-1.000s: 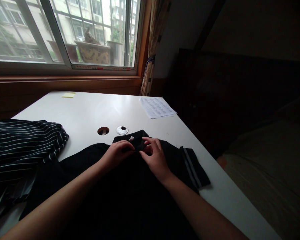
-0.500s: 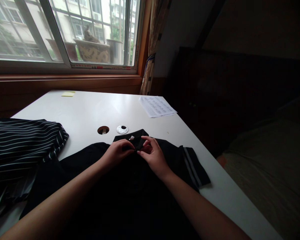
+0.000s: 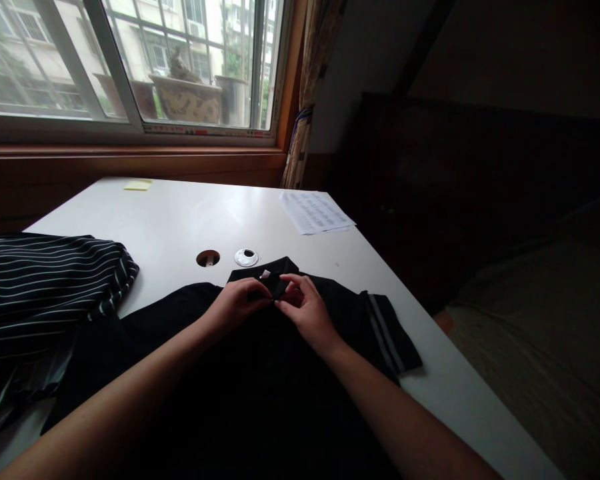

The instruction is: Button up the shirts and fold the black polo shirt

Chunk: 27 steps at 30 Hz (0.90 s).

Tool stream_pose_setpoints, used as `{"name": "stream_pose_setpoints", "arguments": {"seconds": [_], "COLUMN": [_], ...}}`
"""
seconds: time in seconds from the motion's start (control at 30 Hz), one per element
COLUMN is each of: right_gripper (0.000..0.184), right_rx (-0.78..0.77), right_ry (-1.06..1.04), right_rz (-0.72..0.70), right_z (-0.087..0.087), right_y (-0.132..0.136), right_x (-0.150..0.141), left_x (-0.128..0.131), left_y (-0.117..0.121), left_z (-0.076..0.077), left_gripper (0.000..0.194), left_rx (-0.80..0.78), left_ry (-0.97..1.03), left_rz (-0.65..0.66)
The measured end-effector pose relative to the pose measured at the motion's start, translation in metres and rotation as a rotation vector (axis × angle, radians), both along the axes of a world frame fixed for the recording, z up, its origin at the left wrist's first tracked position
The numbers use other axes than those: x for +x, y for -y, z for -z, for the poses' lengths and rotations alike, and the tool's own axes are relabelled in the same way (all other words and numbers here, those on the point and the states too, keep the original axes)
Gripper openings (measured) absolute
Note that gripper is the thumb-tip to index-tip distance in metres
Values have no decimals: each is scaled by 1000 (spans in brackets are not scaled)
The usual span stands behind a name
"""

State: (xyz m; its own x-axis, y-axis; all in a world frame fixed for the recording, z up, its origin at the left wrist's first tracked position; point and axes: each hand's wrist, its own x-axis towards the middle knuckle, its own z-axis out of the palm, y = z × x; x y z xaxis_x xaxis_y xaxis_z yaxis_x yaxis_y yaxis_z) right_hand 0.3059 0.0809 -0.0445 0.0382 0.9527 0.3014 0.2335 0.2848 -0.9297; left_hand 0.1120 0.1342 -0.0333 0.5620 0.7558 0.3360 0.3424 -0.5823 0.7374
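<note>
Just below the neck of the black shirt (image 3: 275,380), left hand (image 3: 243,295) pinching the front edge between thumb and forefinger; right hand (image 3: 306,305) close beside it, thumb and forefinger curved at the collar (image 3: 240,274), tips apart; cannot tell whether cloth is gripped. Shirt flat on white desk (image 3: 180,213), under both hands; long axis runs from wearer's side outward, collar end toward window (image 3: 190,60); grey-striped sleeve (image 3: 386,333) to right of right hand; white label (image 3: 265,274) just beyond fingertips.

Containers: well beyond left hand, outside the glass, patterned planter (image 3: 186,100) holding something brown and gnarled; nearer, beyond left hand, round desk hole (image 3: 208,259), something pale inside; striped cloth (image 3: 50,287) left of left hand; printed sheets (image 3: 317,213) beyond right hand.
</note>
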Motion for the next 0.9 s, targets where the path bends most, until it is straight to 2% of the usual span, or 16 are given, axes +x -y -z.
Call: {"name": "stream_pose_setpoints", "arguments": {"seconds": [0.2,0.47,0.53,0.6,0.7,0.83,0.9], "right_gripper": [48,57,57,58,60,61,61], "right_rx": [-16,-25,-26,-22,-18,-30,-37], "right_ry": [-12,-21,-14,-12,-19,-29,-34], "right_rz": [-37,-100,-104,-111,-116,-116,-113], "right_z": [1,5,4,4,4,6,6], "right_y": [-1,-3,-3,-4,-4,-4,-4], "right_x": [0,1,0,0,0,1,1], "left_x": [1,2,2,3,4,4,4], "left_y": [1,3,3,4,4,3,2], "left_z": [1,2,5,8,10,10,10], "left_gripper": [6,10,16,31,43,23,20], "left_rx": [19,-35,-48,-54,7,97,110], "left_ry": [-7,-31,-11,25,32,-9,-19], "left_rz": [-31,-72,-77,-71,-19,27,25]}}
